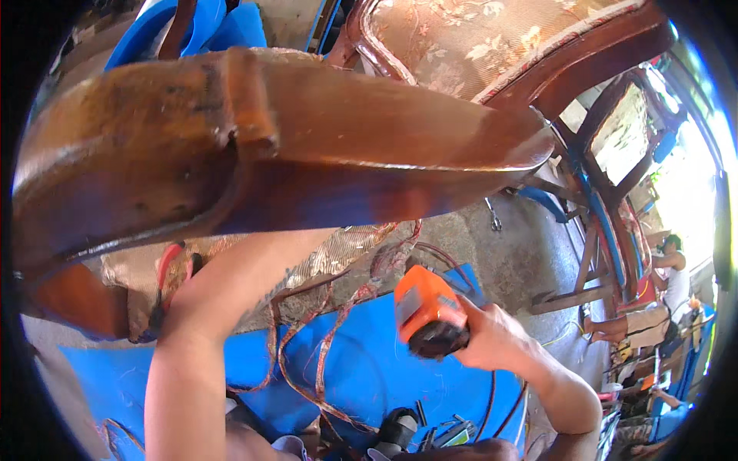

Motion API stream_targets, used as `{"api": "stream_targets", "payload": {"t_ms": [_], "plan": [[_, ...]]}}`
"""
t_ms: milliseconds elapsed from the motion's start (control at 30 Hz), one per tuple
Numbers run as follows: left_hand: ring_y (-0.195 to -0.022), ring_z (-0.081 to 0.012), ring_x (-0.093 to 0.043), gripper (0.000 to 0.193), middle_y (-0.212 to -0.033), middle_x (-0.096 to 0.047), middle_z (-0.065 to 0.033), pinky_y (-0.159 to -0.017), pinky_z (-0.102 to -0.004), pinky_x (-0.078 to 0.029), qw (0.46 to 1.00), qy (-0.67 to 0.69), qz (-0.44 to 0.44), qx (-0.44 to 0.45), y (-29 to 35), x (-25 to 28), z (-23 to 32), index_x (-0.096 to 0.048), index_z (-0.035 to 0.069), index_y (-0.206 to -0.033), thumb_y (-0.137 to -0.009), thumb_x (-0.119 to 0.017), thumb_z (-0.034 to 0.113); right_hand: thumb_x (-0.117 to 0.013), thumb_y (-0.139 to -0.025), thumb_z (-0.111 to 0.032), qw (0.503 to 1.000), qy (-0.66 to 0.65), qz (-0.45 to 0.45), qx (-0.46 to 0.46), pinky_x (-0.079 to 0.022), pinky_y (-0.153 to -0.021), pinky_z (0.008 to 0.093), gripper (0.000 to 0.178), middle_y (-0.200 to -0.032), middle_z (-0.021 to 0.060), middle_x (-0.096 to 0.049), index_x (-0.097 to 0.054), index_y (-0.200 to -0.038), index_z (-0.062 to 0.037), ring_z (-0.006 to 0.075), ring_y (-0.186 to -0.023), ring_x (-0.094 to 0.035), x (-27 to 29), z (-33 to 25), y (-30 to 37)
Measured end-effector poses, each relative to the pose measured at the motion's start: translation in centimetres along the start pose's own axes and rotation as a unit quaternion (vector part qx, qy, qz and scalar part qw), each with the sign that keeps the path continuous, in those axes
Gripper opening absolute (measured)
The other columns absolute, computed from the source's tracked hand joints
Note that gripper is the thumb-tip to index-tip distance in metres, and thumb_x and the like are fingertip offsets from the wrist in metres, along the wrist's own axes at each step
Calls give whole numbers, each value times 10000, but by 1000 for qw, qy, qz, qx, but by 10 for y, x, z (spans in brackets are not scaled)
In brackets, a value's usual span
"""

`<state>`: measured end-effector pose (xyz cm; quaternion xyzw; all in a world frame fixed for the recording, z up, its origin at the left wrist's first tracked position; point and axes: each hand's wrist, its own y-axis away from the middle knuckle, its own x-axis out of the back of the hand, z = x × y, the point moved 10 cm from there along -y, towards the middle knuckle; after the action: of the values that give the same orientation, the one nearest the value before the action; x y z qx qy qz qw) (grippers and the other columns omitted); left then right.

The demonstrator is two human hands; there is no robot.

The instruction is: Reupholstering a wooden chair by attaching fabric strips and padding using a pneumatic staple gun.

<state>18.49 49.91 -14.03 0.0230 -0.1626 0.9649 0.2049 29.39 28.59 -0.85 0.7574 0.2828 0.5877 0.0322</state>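
Observation:
My right hand [496, 334] is wrapped around the grip of an orange-and-black staple gun [430, 307], held in mid-air over a blue sheet [346, 338]. A large, glossy brown wooden chair part [346, 131] stretches across the view in front of me. My left forearm [231, 284] passes beneath this wood, which hides my left hand. Patterned fabric [338, 253] shows below the wood, close to where the forearm disappears. Long strips of patterned fabric trim [280, 353] dangle over the blue sheet. Beside my left forearm are red-handled pliers [165, 269].
A chair with floral upholstery [453, 38] stands beyond the wood. Scissors [494, 219] lie on the concrete floor [500, 253]. Dark wooden frames [607, 192] stand at right, near a person in a white top [676, 284]. A dark hose [492, 407] and small tools [453, 432] are near my legs.

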Motion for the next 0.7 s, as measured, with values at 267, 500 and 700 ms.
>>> {"api": "stream_targets", "payload": {"t_ms": [267, 500, 700], "plan": [[-928, -245, -594, 212, -967, -605, -129, -830, -337, -462, 999, -19, 28, -19, 15, 5, 6, -602, 53, -1032, -840, -599, 144, -537, -737, -123, 825, 518, 119, 190, -458, -536, 321, 468, -609, 38, -535, -526, -1200, -58, 199, -552, -560, 29, -53, -20], [-920, -243, -596, 207, -960, -604, -125, -824, -336, -466, 998, -42, 37, -34, 28, 14, 16, -608, 61, -1028, -833, -605, 128, -552, -739, -115, 801, 550, 135, 194, -474, -531, 307, 448, -634, 38, -564, -528, -1181, -48, 200, -569, -592, 37, -66, -34], [-913, -241, -598, 205, -954, -603, -121, -819, -335, -469, 995, -65, 48, -51, 38, 29, 31, -614, 67, -1026, -827, -610, 115, -563, -716, -103, 813, 544, 122, 171, -476, -550, 311, 467, -652, 49, -578, -523, -1179, -55, 211, -587, -598, 38, -64, -45]]}}
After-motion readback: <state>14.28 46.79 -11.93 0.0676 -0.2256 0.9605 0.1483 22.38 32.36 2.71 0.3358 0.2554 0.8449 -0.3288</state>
